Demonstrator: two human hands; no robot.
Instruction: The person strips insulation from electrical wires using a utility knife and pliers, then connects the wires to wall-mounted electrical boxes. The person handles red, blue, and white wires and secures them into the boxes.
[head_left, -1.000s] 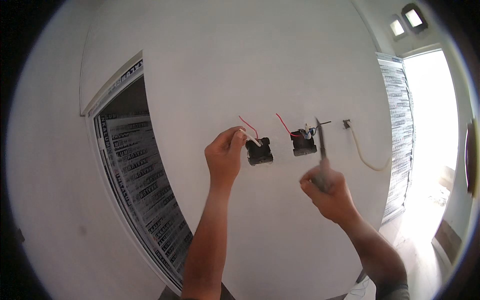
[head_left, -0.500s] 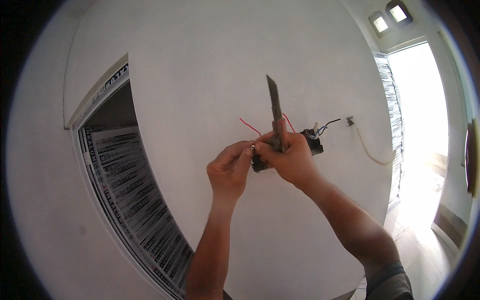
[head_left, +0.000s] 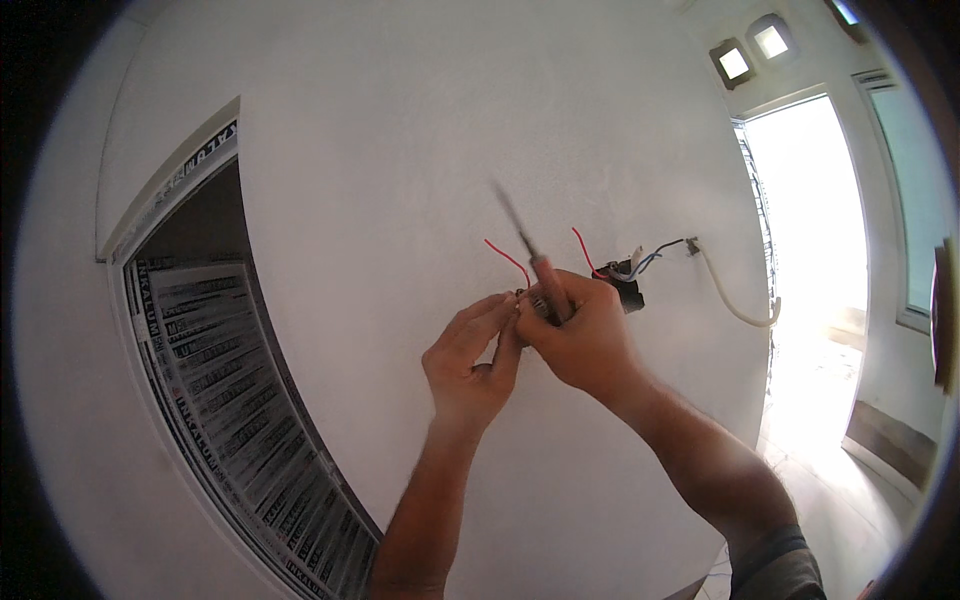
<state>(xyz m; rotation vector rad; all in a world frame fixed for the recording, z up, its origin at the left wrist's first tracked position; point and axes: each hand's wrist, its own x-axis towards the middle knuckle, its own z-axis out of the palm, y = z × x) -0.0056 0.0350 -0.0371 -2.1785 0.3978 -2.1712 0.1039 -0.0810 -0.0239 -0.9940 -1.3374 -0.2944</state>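
Against the white wall [head_left: 400,150], at the left wall box, the left hand [head_left: 470,365] pinches a red wire [head_left: 507,257] while the right hand [head_left: 580,335] grips a screwdriver [head_left: 535,265]; stripping or terminating seems underway, next needing a steady tip.

Red wires [head_left: 508,258] against a white wall [head_left: 400,150], black wall box [head_left: 628,292] with blue and white leads [head_left: 650,262], dark red screwdriver [head_left: 548,284] handle, cream cable [head_left: 735,305]
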